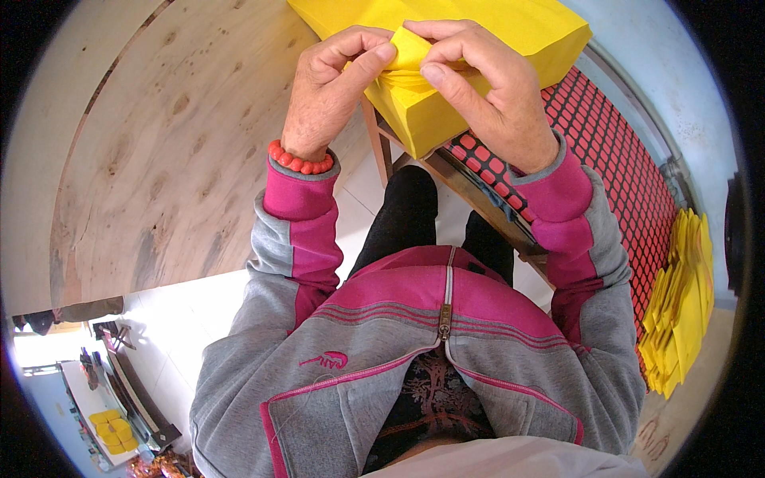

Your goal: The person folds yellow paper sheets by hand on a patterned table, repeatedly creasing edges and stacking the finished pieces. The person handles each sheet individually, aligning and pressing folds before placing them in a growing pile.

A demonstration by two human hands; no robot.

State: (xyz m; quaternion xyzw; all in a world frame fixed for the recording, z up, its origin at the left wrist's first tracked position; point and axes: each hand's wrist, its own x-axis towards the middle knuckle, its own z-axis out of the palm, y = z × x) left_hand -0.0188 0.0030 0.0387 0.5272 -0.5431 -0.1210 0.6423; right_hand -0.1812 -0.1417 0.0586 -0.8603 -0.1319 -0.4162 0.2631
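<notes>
A yellow box-shaped bag (526, 28), which looks like non-woven fabric, stands at the top of the head view with its corner toward me. Both hands are raised in front of it. My left hand (328, 92) is closed, thumb and fingers pinching a folded yellow flap (409, 49) from its left side. On the flap's right side, my right hand (498, 95) grips it with thumb and fingertips. Several gathered layers of yellow fabric show just below the flap. A red bead bracelet (300, 159) circles my left wrist.
A pale wooden board (175, 151) fills the left side. Right of me lies a red and black patterned surface (613, 151), with a stack of flat yellow fabric pieces (677, 307) at its near end. Far lower left, yellow pieces (113, 432) rest on a white table.
</notes>
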